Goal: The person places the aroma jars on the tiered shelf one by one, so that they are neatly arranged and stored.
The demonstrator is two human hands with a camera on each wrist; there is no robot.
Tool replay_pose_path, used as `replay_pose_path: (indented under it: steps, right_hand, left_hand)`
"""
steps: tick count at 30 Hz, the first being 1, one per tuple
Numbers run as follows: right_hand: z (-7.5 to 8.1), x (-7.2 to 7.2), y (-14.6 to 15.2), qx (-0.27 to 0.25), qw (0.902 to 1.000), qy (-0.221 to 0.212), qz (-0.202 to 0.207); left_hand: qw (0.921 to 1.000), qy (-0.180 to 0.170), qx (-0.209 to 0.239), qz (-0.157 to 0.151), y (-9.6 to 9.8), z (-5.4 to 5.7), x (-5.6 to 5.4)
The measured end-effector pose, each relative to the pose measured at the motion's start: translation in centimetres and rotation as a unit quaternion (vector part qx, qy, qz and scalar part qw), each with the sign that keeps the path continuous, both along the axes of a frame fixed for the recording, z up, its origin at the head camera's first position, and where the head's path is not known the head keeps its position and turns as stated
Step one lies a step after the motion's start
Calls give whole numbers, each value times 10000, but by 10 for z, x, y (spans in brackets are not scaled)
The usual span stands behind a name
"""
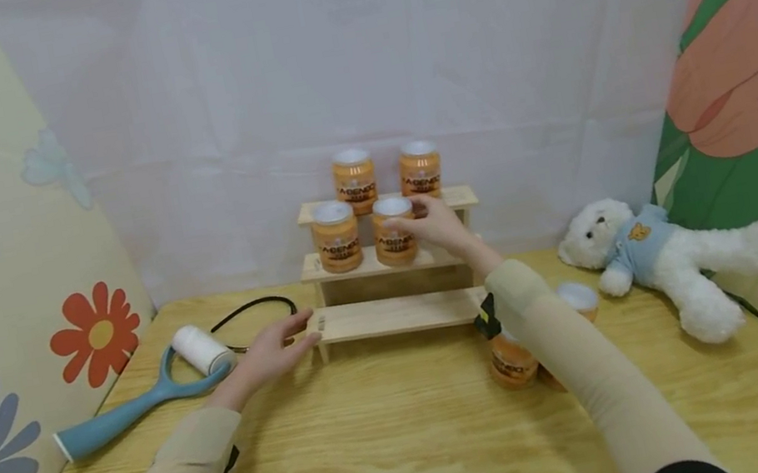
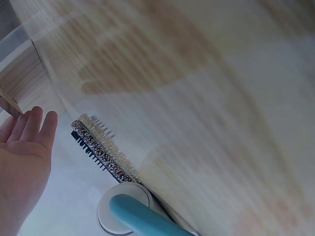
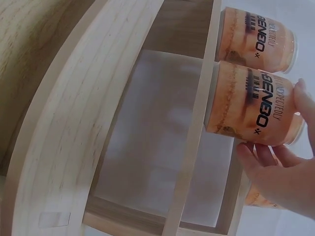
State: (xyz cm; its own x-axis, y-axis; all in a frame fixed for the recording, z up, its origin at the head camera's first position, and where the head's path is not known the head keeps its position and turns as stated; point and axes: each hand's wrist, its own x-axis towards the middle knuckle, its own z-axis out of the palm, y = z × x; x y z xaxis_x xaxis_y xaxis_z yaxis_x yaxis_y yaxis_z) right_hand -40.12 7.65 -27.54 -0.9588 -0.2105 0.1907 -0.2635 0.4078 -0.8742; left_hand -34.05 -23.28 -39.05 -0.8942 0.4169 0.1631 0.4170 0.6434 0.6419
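My right hand [image 1: 439, 224] holds an orange can [image 1: 395, 244] with a pale lid, upright on the middle step of a wooden stepped stand [image 1: 400, 314]. In the right wrist view, the fingers and thumb of that hand [image 3: 283, 169] lie around the lidded end of the can [image 3: 251, 101]. Just left of it stands a matching can [image 1: 338, 244], and two more, a left one [image 1: 355, 183] and a right one [image 1: 421, 170], are on the top step. With fingers extended, my left hand [image 1: 267, 359] touches the left end of the bottom step.
Several orange cans [image 1: 511, 363] stand on the table at right, partly hidden by my right sleeve. A white teddy bear [image 1: 655, 247] lies farther right. To the left are a blue-handled lint roller [image 1: 117, 418] and a beaded, toothed headband [image 2: 104, 150]. Cloth hangs behind.
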Motion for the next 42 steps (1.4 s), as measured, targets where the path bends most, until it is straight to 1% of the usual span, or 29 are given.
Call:
replay_pose_path:
  steps: [7, 11, 14, 19, 24, 31, 37, 42]
  right_hand:
    - [0, 3, 3, 175, 9998, -38, -97]
    - [0, 5, 4, 402, 9991, 3, -156]
    - [1, 6, 5, 624, 9979, -5, -194]
    - [1, 11, 8, 751, 9966, -275, -173]
    - [3, 17, 15, 758, 9960, -445, -127]
    - [10, 26, 27, 985, 9948, -222, 147]
    - [11, 35, 38, 943, 9951, -143, 241]
    - [8, 43, 50, 912, 9950, -8, 411]
  left_hand:
    - [10000, 3, 24, -70, 5, -3, -1]
    - [10000, 7, 65, -43, 7, -5, -1]
    - [9999, 43, 23, -93, 8, -7, -2]
    - [9999, -8, 1, -142, 9, -8, -1]
    - [9999, -102, 39, -131, 8, -5, 0]
    - [9999, -122, -19, -47, 4, 0, 0]
    - [9999, -75, -66, 11, 1, 1, -1]
    - [10000, -70, -57, 5, 0, 1, 0]
